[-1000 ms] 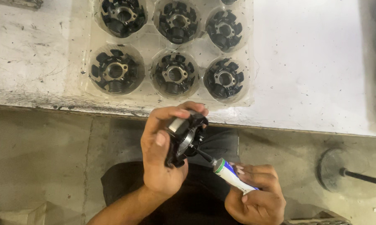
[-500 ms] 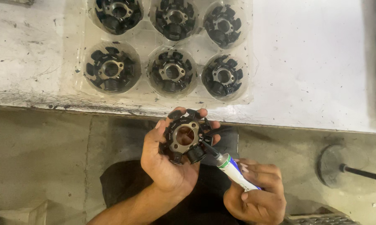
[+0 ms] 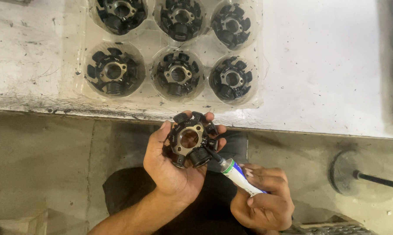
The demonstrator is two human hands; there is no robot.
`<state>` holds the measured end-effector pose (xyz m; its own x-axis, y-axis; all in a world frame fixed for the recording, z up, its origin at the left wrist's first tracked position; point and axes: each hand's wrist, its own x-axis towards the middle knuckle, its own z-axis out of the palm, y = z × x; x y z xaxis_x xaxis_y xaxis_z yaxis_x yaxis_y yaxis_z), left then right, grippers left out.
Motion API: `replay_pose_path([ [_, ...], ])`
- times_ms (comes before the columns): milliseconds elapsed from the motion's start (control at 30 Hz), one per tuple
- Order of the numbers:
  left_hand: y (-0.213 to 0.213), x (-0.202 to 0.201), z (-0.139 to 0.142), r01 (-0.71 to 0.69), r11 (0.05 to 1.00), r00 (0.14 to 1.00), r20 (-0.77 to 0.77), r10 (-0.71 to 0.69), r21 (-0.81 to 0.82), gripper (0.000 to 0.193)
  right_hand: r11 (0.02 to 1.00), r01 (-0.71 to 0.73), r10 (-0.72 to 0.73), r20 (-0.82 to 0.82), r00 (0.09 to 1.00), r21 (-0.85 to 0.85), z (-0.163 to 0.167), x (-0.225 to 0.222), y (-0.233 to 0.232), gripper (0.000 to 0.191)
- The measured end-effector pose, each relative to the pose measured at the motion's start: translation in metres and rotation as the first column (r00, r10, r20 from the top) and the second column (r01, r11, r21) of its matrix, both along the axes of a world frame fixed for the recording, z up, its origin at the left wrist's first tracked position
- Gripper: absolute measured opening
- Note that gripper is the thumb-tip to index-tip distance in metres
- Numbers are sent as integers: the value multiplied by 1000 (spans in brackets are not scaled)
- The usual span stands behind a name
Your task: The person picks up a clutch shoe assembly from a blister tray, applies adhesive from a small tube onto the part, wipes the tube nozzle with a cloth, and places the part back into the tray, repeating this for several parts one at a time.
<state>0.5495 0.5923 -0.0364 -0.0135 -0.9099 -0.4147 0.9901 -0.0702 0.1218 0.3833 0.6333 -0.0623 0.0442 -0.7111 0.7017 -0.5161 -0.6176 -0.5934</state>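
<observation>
The left hand (image 3: 172,167) cups a black stator ring (image 3: 191,139) in its curled fingers, now turned face-up where a moment ago it stood edge-on, so its metal hub and coils lie open to the small white tube (image 3: 238,176) that the right hand (image 3: 266,200) grips, nozzle touching a near-right coil. Both hang just near of the counter (image 3: 327,65) edge, with room left and right; the clear tray (image 3: 153,39) of similar rings sits farther back.

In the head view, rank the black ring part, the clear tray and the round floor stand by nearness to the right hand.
From the right hand:
1. Black ring part, up-left, held in the left hand.
2. Round floor stand, on the floor to its right.
3. Clear tray, on the table above.
</observation>
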Motion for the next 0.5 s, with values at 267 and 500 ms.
replay_pose_path([
  [267,-31,39,-2,-21,960,976,202,80,-280,50,997,30,-35,87,996,66,14,-9,0,44],
  [500,-213,153,-22,74,853,655,670,349,-517,44,992,48,-67,162,984,116,8,-15,10,41],
])
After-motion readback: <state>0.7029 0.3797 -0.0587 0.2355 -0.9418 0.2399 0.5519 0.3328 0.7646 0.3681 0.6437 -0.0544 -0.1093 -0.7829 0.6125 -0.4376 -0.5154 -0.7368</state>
